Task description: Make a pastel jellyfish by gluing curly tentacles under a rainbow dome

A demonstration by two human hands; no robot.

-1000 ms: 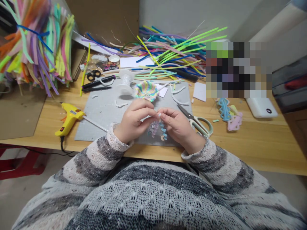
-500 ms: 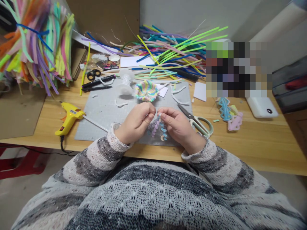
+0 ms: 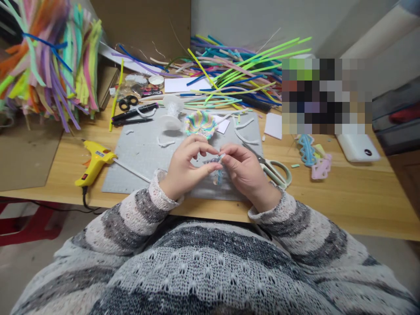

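Note:
My right hand [image 3: 244, 168] pinches the top of a small bunch of curled pastel strands [image 3: 219, 175], light blue and purple, which hangs below its fingertips. My left hand [image 3: 193, 162] is curved beside it, thumb and index finger apart, with their tips close to the pinched end. Whether those tips touch the strands is hard to make out. Just beyond the hands, a ruffled pastel-striped cup shape [image 3: 200, 122] of fuzzy stems rests on the grey cutting mat [image 3: 131, 175]. Scissors [image 3: 275, 170] with pale handles lie by my right hand, their blades partly hidden.
A yellow glue gun [image 3: 95, 159] lies left of the mat. A clear thread spool [image 3: 173, 113], black pens [image 3: 134, 113] and white stem scraps [image 3: 166, 142] are near the mat's back. Many loose pipe cleaners [image 3: 236, 70] cover the rear. A white box-like device [image 3: 357, 146] sits right.
My left hand has gone from a closed fist to a spread thumb and fingers, nearer the right fingertips. The hanging strands have shifted and are more hidden. My right hand keeps its pinch.

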